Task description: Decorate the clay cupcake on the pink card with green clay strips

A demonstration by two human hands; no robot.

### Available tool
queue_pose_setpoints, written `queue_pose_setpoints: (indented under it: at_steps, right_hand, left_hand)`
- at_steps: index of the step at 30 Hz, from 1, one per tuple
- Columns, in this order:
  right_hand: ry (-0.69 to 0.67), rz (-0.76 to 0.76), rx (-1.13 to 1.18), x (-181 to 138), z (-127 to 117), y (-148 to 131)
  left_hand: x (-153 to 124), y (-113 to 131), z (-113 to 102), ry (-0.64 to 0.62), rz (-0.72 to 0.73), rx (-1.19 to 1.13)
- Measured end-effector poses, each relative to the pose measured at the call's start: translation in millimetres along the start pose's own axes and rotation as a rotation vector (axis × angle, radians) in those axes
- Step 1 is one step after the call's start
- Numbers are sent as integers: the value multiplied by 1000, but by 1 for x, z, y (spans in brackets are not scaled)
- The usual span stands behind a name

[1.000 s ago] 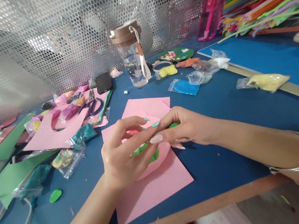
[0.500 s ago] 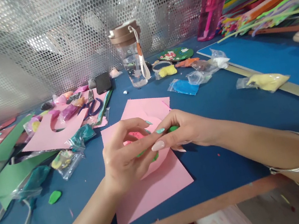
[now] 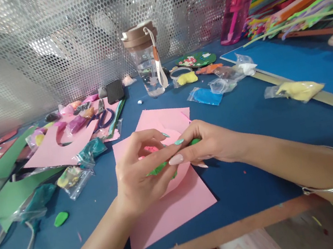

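Note:
Over a pink paper sheet (image 3: 171, 222), my two hands meet at the fingertips. My right hand (image 3: 206, 143) is closed on a lump of green clay (image 3: 194, 141), part of which shows between its fingers. My left hand (image 3: 142, 169) reaches across with its fingers pressed against the right fingertips; what lies between them is hidden. Under the left hand, a pink clay shape (image 3: 150, 149) and flat green clay pieces (image 3: 157, 169) lie on the pink paper, mostly covered by the fingers. A separate green clay piece (image 3: 61, 219) rests on the blue table at left.
A tumbler (image 3: 146, 61) stands behind the hands. Scissors (image 3: 105, 117), a phone (image 3: 115, 92) and cut paper (image 3: 57, 148) crowd the left. Bags of blue clay (image 3: 208, 96) and pale yellow clay (image 3: 300, 90) lie at right. A pink bottle (image 3: 237, 4) stands by bundled pipe cleaners (image 3: 303, 6).
Both hands keep nearly the same pose, with a very slight shift of the fingers. The view has moved a little; the things on the table stay put.

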State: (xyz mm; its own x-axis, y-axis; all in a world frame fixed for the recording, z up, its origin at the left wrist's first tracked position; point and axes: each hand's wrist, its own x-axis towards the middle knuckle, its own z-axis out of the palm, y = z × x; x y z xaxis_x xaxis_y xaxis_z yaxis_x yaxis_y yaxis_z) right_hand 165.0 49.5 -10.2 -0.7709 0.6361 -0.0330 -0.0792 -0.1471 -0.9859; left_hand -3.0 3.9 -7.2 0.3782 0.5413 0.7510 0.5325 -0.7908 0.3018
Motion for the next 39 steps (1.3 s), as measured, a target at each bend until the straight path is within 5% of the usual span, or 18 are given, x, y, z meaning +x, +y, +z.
queue_pose_setpoints:
  at_steps: [39]
  right_hand:
    - [46,-72,-9,0,-4,-1]
  left_hand:
    - [-1,-3,-2,31,-26,-14]
